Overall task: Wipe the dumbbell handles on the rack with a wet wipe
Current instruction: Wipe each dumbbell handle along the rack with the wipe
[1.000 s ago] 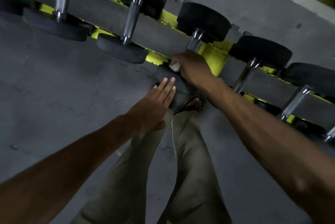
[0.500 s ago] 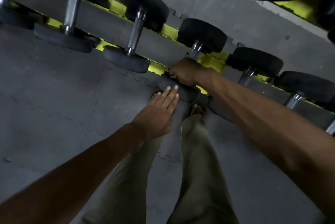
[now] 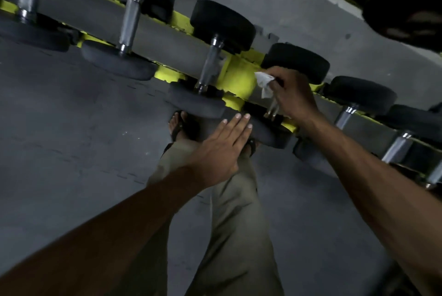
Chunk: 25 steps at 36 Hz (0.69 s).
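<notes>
A row of black dumbbells with chrome handles lies across a grey and yellow rack (image 3: 167,39). My right hand (image 3: 293,94) grips a white wet wipe (image 3: 264,82) around the handle (image 3: 272,107) of one dumbbell, whose far head (image 3: 296,62) shows above my knuckles. My left hand (image 3: 222,145) is flat with straight fingers, its fingertips at the near head (image 3: 270,133) of that same dumbbell. The dumbbell to the left has a bare chrome handle (image 3: 210,66).
More dumbbells continue left (image 3: 130,22) and right (image 3: 349,113) along the rack. A dark round weight (image 3: 401,3) hangs at the top right. My khaki trouser legs (image 3: 229,224) and sandalled foot (image 3: 179,125) stand on the grey floor mat (image 3: 71,140).
My right hand left the previous dumbbell handle and moved one dumbbell to the right with the wipe. My left hand followed to the right. The view shifted along the rack.
</notes>
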{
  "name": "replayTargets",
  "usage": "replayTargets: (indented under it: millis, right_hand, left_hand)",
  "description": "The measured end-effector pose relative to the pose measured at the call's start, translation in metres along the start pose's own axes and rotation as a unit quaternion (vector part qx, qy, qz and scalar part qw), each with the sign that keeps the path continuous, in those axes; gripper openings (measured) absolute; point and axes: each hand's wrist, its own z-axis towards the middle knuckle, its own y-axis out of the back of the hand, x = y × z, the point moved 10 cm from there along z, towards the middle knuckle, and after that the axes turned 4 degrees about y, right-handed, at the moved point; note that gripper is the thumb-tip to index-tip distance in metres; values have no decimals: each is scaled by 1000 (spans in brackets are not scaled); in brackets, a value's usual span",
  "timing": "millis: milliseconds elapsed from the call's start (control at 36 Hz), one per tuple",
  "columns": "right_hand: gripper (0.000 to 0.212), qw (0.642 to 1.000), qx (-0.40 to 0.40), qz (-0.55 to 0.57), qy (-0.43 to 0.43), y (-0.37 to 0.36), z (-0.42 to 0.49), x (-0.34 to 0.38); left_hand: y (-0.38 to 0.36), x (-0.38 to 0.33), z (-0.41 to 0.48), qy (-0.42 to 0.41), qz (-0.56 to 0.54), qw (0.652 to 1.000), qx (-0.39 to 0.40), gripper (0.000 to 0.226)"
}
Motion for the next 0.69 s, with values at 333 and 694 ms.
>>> replayTargets:
  millis: [333,694]
  right_hand:
    - [36,781,209,-409,424,-70,-67,-53]
    - [56,776,261,-379,430,-80,-65,-42]
  left_hand:
    - [-41,-49,23,27,29,998,57,93]
    - [-37,-63,23,93,56,992,57,91]
